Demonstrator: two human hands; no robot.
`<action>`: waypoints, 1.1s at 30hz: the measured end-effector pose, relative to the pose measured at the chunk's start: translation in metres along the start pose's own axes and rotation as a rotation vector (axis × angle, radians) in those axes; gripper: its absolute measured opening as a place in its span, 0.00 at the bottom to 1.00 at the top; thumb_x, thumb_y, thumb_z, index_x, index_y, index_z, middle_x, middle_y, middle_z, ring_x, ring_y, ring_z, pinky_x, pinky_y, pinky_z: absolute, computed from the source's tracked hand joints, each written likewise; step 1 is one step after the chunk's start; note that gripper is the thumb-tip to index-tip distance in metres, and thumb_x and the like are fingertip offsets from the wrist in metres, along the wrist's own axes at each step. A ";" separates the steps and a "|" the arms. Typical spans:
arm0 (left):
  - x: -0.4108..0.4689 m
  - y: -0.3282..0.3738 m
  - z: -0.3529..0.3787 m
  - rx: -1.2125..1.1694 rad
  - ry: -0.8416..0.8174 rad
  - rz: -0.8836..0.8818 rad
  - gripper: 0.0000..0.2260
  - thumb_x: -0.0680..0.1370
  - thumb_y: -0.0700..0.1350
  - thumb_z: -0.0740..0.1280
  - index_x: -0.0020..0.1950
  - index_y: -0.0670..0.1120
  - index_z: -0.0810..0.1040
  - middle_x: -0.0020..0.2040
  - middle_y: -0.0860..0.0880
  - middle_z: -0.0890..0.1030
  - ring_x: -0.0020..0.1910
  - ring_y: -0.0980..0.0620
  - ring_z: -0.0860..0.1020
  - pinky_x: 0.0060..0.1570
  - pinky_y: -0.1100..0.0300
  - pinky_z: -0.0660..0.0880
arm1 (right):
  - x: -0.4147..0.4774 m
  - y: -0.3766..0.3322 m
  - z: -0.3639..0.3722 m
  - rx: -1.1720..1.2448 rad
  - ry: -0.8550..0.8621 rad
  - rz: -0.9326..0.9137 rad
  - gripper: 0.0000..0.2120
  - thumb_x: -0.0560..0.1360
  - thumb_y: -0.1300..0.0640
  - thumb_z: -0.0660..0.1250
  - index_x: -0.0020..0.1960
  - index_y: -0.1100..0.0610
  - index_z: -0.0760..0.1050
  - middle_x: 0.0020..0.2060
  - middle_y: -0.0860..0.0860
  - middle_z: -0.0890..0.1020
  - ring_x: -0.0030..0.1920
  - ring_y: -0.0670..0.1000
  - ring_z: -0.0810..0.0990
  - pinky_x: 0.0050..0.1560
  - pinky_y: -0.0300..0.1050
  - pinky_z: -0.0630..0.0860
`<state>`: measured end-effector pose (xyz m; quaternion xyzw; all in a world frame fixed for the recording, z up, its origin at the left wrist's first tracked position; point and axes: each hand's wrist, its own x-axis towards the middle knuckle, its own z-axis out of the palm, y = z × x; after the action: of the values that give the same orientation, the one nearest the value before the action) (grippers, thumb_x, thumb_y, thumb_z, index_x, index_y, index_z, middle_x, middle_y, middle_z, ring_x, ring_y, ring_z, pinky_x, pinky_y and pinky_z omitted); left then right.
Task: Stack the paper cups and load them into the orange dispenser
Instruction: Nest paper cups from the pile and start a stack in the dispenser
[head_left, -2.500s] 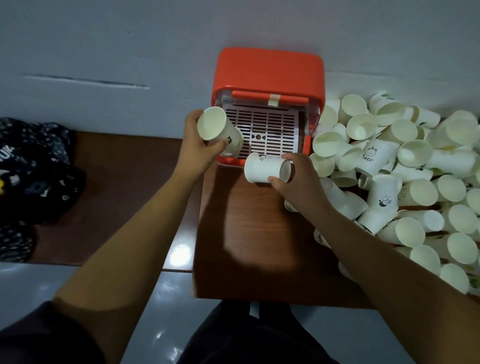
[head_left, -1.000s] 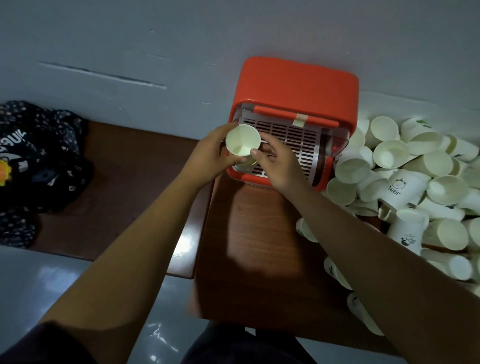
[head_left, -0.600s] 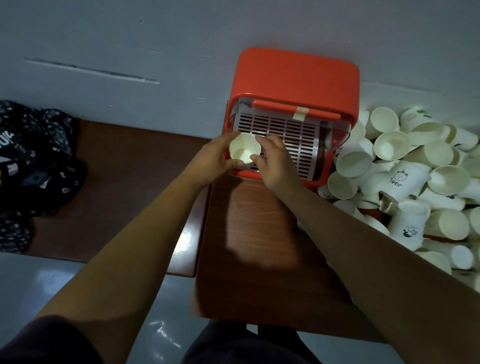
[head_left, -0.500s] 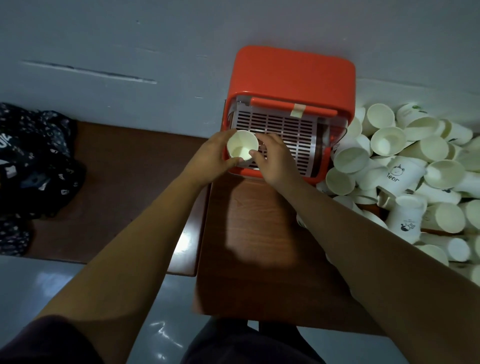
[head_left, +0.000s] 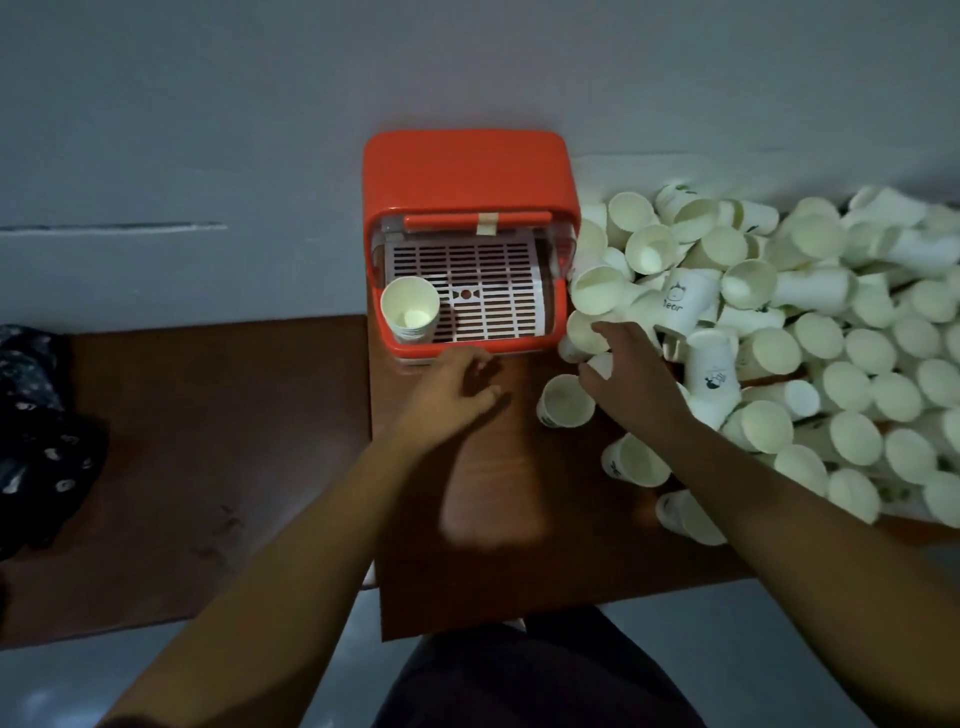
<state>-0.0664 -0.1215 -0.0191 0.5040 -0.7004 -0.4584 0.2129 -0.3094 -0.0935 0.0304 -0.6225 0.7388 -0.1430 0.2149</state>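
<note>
Head view: looking down at a brown tabletop (head_left: 493, 519) set against a grey wall (head_left: 208, 130), in dim light.
Dispenser: an orange dispenser (head_left: 467, 171) stands at the back of the tabletop, open at the front, with a white slatted tray (head_left: 483, 301) inside.
Done so far: one short stack of cups (head_left: 410, 309) stands upright, mouth up, in the tray's front left corner. The rest of the tray is bare.
Left to do: nearly everything, it seems. A big pile of loose cups (head_left: 810, 332) covers the right side of the tabletop, lying every which way, none nested.
Left hand (head_left: 447, 397): fingers relaxed and holding nothing, low over the tabletop just in front of the dispenser.
Right hand (head_left: 631, 374): at the near edge of the pile, fingers spread around a cup there. I cannot tell whether it grips that cup.
Nearby: a single cup (head_left: 565, 401) lies just beside the right hand.
Around: a lower bench (head_left: 208, 441) on the left carries a dark patterned cloth (head_left: 36, 415), well apart from the work.
In the way: nothing blocks the dispenser's opening. The pile touches its right side.
</note>
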 end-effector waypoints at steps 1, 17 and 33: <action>0.003 0.003 0.008 0.002 -0.036 0.014 0.18 0.75 0.45 0.74 0.63 0.45 0.77 0.59 0.50 0.76 0.55 0.54 0.76 0.60 0.56 0.75 | -0.002 0.006 -0.002 -0.027 -0.020 0.014 0.26 0.74 0.54 0.69 0.70 0.56 0.68 0.65 0.54 0.73 0.64 0.54 0.73 0.63 0.51 0.72; 0.028 0.018 0.109 0.295 -0.142 0.027 0.34 0.72 0.50 0.76 0.75 0.47 0.69 0.68 0.47 0.73 0.67 0.46 0.71 0.64 0.56 0.69 | 0.016 0.083 0.022 -0.273 -0.170 -0.147 0.31 0.70 0.51 0.74 0.68 0.61 0.68 0.61 0.59 0.75 0.61 0.60 0.74 0.58 0.53 0.71; -0.012 0.032 0.059 0.150 0.315 -0.146 0.26 0.71 0.52 0.73 0.67 0.48 0.74 0.63 0.51 0.75 0.62 0.52 0.74 0.59 0.48 0.76 | 0.025 0.084 0.048 -0.395 -0.262 -0.343 0.31 0.66 0.47 0.77 0.63 0.58 0.70 0.56 0.57 0.79 0.55 0.57 0.78 0.57 0.50 0.73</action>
<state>-0.1233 -0.0828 -0.0184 0.6333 -0.6522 -0.3348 0.2480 -0.3610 -0.0995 -0.0551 -0.7814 0.6021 0.0509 0.1559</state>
